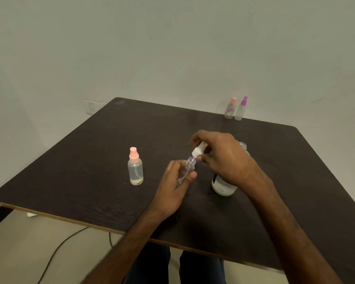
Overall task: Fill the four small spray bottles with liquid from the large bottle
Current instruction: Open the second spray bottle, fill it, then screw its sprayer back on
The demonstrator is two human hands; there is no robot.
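The small clear bottle (185, 170) in play is transparent, with a narrow threaded neck and a bluish ring at its mouth; how much liquid it holds is hard to judge through the blur. The left hand (172, 189) grips its body, thumb across the front, tilting it slightly to the right just above the dark table (80, 171). The right hand (223, 158) pinches a white spray cap (199, 151) directly over the neck, its thin dip tube reaching into the opening, cap not seated.

Just behind the right hand stands the large bottle (223, 187), upright, its uncapped mouth showing past the knuckles and a dark label on its side. Left of the hands, near but apart, 1 pink-capped spray bottle (135, 168) stands upright with clear liquid inside. At the table's far edge, well apart, 2 more stand side by side: a peach-capped bottle (230, 109) and a purple-capped bottle (241, 109).
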